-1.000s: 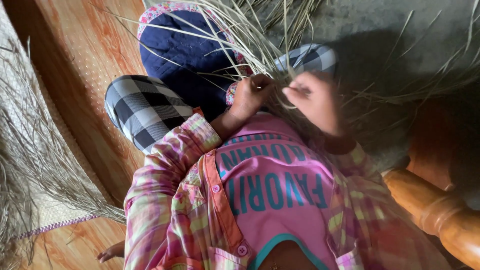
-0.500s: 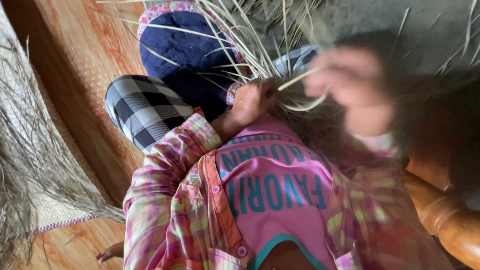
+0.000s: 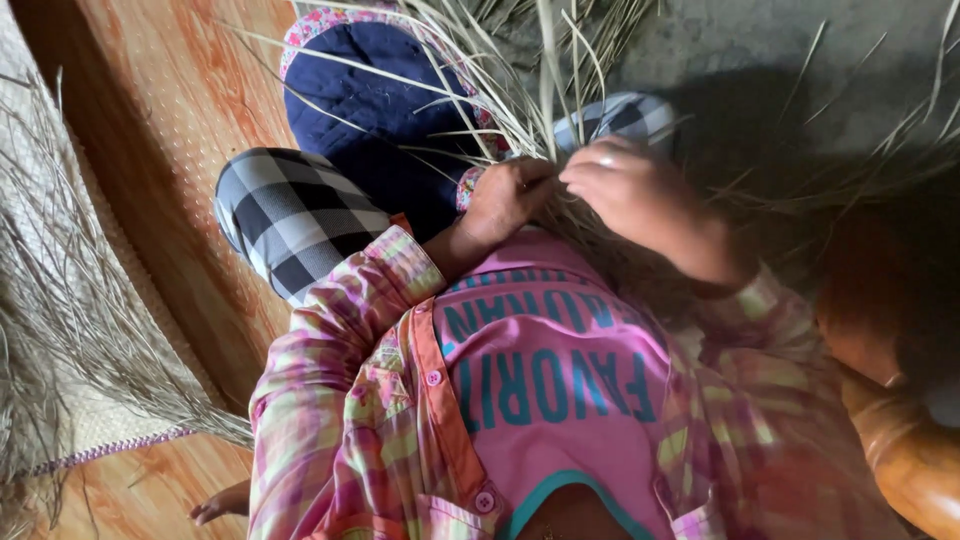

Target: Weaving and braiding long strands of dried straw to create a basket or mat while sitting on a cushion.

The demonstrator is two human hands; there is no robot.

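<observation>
Lowered from its blurred swing half a second ago, the right hand (image 3: 625, 190) now pinches dry straw strands (image 3: 520, 110) beside the left hand (image 3: 505, 195), which grips the same bunch above a blue cushion (image 3: 370, 110), near the checked trouser knee (image 3: 290, 215).

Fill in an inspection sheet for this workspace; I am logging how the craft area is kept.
Surface: orange wood-grain floor, grey concrete beyond.
Job's things: bundle of dried grass strands fanning upward over the lap.
Clutter: woven mat with loose fibres at left; navy quilted cushion.
Hands: left hand closed on the strands; right hand pinching strands beside it.
Cables: nothing seen.
Surroundings: turned wooden furniture leg at right; a bare foot near the bottom edge.
</observation>
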